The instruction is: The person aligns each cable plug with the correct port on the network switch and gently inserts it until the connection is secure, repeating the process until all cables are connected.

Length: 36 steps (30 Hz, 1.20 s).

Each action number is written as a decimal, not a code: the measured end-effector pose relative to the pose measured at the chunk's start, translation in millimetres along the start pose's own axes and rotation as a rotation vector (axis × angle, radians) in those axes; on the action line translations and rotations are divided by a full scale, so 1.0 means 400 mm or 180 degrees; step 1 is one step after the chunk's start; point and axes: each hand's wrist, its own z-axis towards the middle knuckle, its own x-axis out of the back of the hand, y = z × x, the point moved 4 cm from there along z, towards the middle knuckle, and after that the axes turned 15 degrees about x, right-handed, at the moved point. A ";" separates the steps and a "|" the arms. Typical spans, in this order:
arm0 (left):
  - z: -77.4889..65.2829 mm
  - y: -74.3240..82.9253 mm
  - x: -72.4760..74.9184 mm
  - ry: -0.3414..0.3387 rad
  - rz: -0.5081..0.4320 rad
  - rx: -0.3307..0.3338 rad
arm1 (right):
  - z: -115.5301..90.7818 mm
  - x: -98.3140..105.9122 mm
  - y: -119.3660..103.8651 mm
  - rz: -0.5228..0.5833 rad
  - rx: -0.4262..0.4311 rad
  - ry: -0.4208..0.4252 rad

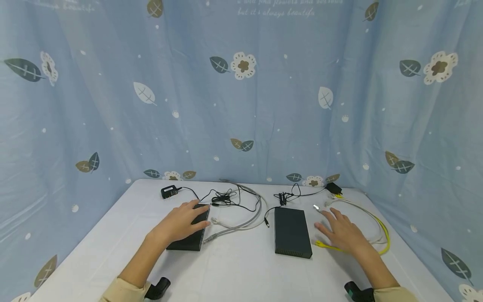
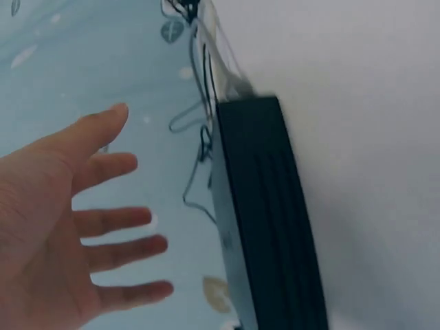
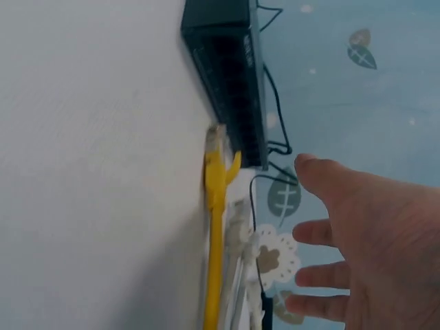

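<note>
My left hand (image 1: 177, 224) hovers over a flat black box (image 1: 188, 242), its fingers spread and holding nothing. In the left wrist view a gap shows between that hand and the box (image 2: 271, 213). To the right lies a black network switch (image 1: 290, 230); its row of ports shows in the right wrist view. My right hand (image 1: 345, 235) hangs above a yellow network cable (image 1: 387, 241) and pale network cables, fingers extended and nothing gripped. The yellow cable's plug (image 3: 216, 141) lies near the switch's port side.
Between the boxes a grey network cable (image 1: 241, 226) curves beside a bundled black cord (image 1: 222, 198). Black power adapters lie at the back left (image 1: 169, 191) and back right (image 1: 333, 188). A blue patterned curtain (image 1: 241, 109) encloses the white table (image 1: 241, 272).
</note>
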 end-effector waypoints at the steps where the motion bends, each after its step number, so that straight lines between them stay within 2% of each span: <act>1: 0.005 0.013 -0.003 -0.0032 -0.0033 -0.0055 | 0.003 0.002 -0.007 0.0031 0.0027 0.0000; 10: 0.046 0.143 -0.032 -0.0239 -0.0087 -0.0374 | 0.030 0.000 -0.075 0.0242 0.0337 0.0037; 20: 0.095 0.275 -0.096 -0.0144 0.0179 -0.0921 | 0.036 -0.012 -0.136 0.0132 0.0599 0.0141; 29: 0.134 0.345 -0.138 -0.0238 0.0275 -0.1061 | 0.032 -0.027 -0.177 0.0190 0.0781 -0.0071; 36: 0.167 0.389 -0.159 -0.0160 0.0444 -0.1233 | 0.031 -0.032 -0.195 0.0355 0.0841 -0.0257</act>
